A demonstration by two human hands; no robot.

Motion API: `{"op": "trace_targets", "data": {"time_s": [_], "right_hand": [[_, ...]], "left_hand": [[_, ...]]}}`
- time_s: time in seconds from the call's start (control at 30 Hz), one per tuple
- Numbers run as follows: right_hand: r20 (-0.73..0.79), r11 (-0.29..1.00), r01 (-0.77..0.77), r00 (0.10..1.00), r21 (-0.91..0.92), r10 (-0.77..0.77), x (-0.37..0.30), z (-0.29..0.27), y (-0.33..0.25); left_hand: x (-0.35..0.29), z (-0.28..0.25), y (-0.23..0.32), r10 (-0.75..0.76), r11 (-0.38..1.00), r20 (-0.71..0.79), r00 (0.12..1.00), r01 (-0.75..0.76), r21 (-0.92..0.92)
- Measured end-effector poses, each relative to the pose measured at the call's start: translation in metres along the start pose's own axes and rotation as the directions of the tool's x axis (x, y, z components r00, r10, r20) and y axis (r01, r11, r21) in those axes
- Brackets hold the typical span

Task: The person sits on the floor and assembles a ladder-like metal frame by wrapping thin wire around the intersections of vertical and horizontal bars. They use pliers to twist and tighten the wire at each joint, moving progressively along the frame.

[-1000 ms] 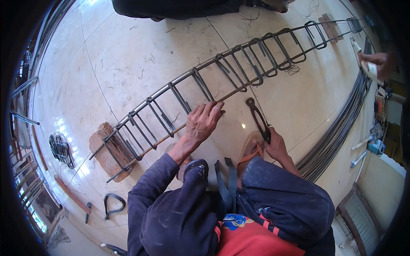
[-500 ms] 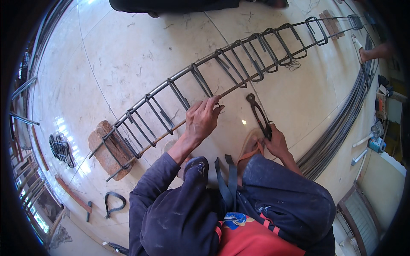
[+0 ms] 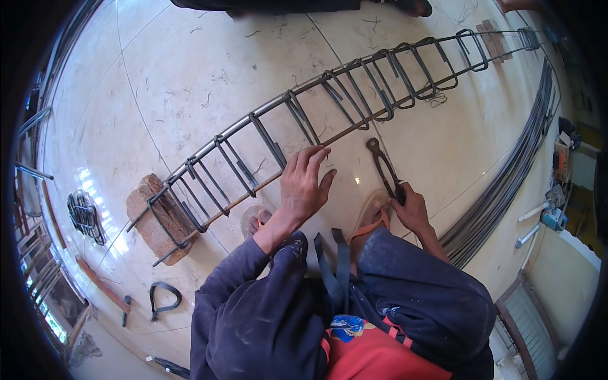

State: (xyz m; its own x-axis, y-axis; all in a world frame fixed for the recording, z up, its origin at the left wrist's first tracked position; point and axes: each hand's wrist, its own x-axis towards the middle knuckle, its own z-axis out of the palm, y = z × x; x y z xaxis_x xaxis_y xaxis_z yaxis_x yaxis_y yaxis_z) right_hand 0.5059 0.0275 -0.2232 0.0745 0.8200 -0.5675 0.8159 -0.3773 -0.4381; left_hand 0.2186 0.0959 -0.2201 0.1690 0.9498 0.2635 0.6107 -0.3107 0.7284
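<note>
My left hand has its fingers stretched out and its thumb apart. Its fingertips lie close to the near bar of a long steel rebar cage; whether they touch it I cannot tell. Rectangular stirrups ring the cage's long bars at intervals. My right hand is closed round the handles of dark metal pincers, whose round head points away from me toward the cage. The cage's left end rests on a rough reddish block.
Bricks sit under the cage's far right end. Long steel rods lie bundled at right. Loose stirrups and a black wire loop lie at left. A person's dark-clothed leg shows at the top.
My left hand has drawn slightly back toward me and its thumb has spread from the fingers, which were at the near bar. The bare foot at the far right has left its place.
</note>
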Motion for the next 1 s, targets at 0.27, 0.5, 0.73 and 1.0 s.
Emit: {"op": "trace_targets", "data": {"time_s": [0.27, 0.5, 0.73, 1.0], "right_hand": [[0.161, 0.96, -0.074, 0.986, 0.269, 0.031, -0.003, -0.004, -0.019], [0.336, 0.82, -0.224, 0.941, 0.527, 0.041, -0.009, -0.005, -0.039], [0.359, 0.892, -0.019, 0.919, 0.452, -0.163, -0.028, -0.009, -0.072], [0.435, 0.927, -0.033, 0.889, 0.373, -0.143, -0.022, -0.025, -0.083]], "left_hand": [[-0.057, 0.001, 0.006, -0.002, 0.986, 0.13, 0.992, 0.023, -0.167], [-0.057, 0.006, -0.005, -0.171, 0.927, 0.324, 0.931, 0.263, -0.266], [-0.042, 0.018, -0.011, -0.558, 0.307, 0.553, 0.618, 0.774, -0.554], [-0.024, 0.013, -0.004, -0.591, 0.133, 0.562, 0.579, 0.757, -0.64]]}}
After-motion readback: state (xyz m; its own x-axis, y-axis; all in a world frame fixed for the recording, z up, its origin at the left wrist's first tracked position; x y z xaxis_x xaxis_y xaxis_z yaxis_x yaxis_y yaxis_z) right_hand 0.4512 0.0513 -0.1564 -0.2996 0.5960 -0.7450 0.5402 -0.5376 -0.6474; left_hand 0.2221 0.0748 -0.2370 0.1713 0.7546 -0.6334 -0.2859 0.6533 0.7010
